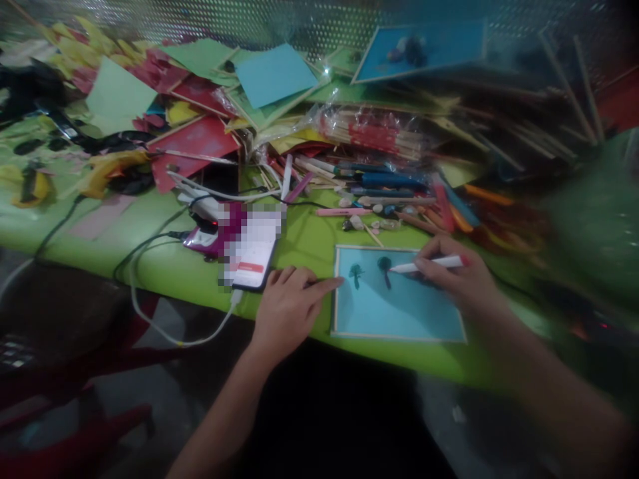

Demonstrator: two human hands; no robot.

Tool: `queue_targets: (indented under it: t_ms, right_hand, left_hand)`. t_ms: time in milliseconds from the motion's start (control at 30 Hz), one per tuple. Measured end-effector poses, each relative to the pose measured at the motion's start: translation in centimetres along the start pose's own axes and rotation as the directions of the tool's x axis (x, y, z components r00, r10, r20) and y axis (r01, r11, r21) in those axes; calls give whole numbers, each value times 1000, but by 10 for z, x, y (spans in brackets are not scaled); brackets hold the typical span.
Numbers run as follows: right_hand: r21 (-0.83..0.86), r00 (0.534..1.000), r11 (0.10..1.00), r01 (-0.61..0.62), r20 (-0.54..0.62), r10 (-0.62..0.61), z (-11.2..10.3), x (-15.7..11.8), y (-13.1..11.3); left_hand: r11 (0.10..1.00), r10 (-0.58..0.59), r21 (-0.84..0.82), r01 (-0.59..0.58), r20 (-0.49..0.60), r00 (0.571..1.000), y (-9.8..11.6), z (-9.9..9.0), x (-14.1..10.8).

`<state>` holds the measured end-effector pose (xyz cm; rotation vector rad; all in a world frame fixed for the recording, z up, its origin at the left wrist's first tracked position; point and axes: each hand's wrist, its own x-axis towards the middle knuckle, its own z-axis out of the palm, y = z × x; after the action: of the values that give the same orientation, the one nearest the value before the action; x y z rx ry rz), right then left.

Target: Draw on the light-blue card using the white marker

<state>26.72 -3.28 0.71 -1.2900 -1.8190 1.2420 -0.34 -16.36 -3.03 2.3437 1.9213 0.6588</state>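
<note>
A blue card [399, 316] with pale stick edging lies near the table's front edge and bears two dark tree-like drawings. My right hand [456, 276] pinches a white felt-tip pen [434, 264] with a red end. The pen's tip meets the card at or just beside the right drawing; exact contact is hard to make out. My left hand [289, 306] rests on the table with nothing in it, its index finger stretched to the card's left edge and the other fingers loosely bent. Close by that hand lies a phone [254, 249] with a white cable plugged in.
Pens and coloured sticks [389, 183] lie heaped behind the card, with small stones [355, 223] in front of them. A purple power strip [204, 243] trails cables over the front edge. Further left is a yellow-handled glue gun [112, 169]. Coloured paper [277, 73] piles up at the back.
</note>
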Motion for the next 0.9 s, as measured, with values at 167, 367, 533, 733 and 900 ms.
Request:
queue_targets:
  t_ms: [167, 367, 533, 733, 900]
  right_hand:
    - [6, 1000, 1000, -20, -4, 20, 0, 0, -1]
    - [1, 1000, 1000, -16, -26, 16, 0, -1, 0]
    - [11, 1000, 1000, 1, 9, -1, -1, -1, -2]
    - [-12, 999, 1000, 3, -39, -3, -1, -1, 2]
    - [-6, 1000, 1000, 2, -7, -2, -1, -1, 3]
  left_hand:
    - [1000, -3, -6, 3, 2, 1000, 0, 0, 0]
    - [1000, 0, -5, 0, 7, 1000, 1, -1, 1]
    - [1000, 5, -5, -5, 0, 1000, 0, -1, 1]
    - [1000, 6, -3, -6, -10, 1000, 0, 0, 1]
    - [1000, 2, -4, -2, -7, 1000, 1, -1, 1]
